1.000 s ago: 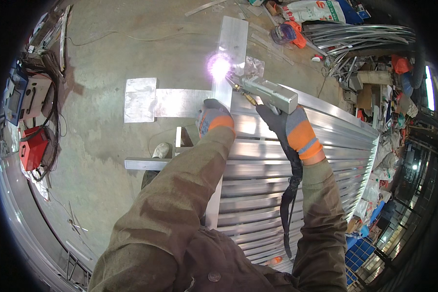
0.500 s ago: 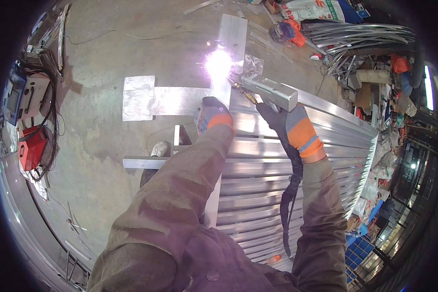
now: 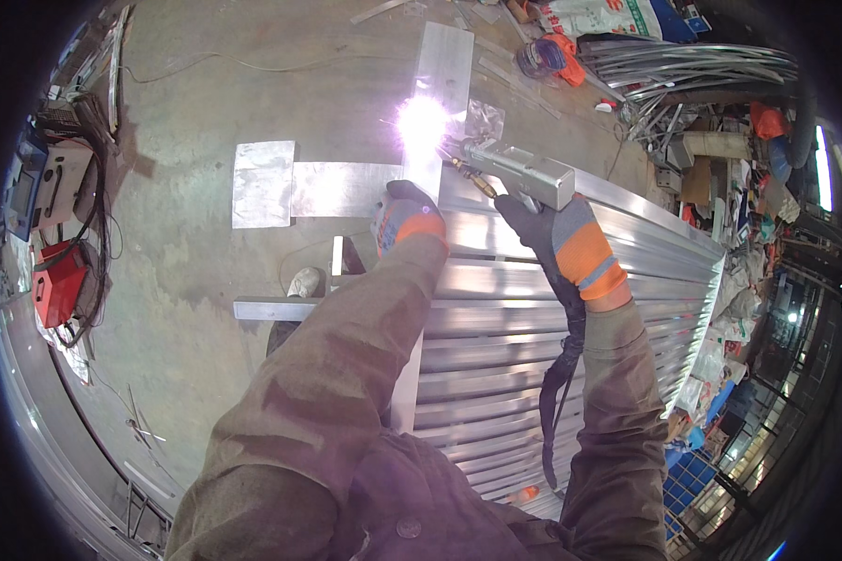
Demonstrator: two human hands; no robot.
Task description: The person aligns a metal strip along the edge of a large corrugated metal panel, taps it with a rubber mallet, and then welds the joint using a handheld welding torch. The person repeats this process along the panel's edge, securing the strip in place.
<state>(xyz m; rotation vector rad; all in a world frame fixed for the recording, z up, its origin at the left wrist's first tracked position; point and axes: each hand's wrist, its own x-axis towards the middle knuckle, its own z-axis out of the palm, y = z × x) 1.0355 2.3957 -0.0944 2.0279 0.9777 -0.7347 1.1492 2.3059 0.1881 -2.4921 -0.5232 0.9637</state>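
Note:
My right hand (image 3: 571, 245), in a grey and orange glove, grips a silver box-bodied welding gun (image 3: 524, 174) with a brass fitting beneath its nozzle. A glaring white-violet weld spot (image 3: 422, 123) with sparks burns just off the nozzle and hides the metal under it. The glow lies on a flat metal bar (image 3: 444, 70) running away from me. My left hand (image 3: 410, 220), in a matching glove, is closed round the bar's edge nearer to me, below the glow. A black sleeved cable (image 3: 558, 374) hangs from the gun past my right wrist.
Under the bar lies a frame of parallel shiny metal slats (image 3: 505, 321). A crosspiece (image 3: 344, 189) with a square plate (image 3: 263, 185) sticks out left. A red machine (image 3: 58, 283) with black cables stands far left; bundled metal strips (image 3: 692, 73) and clutter line the right.
The weld spot and gun have shifted slightly toward me along the bar. The metalwork sits a touch higher and further left in view; my left hand keeps its hold.

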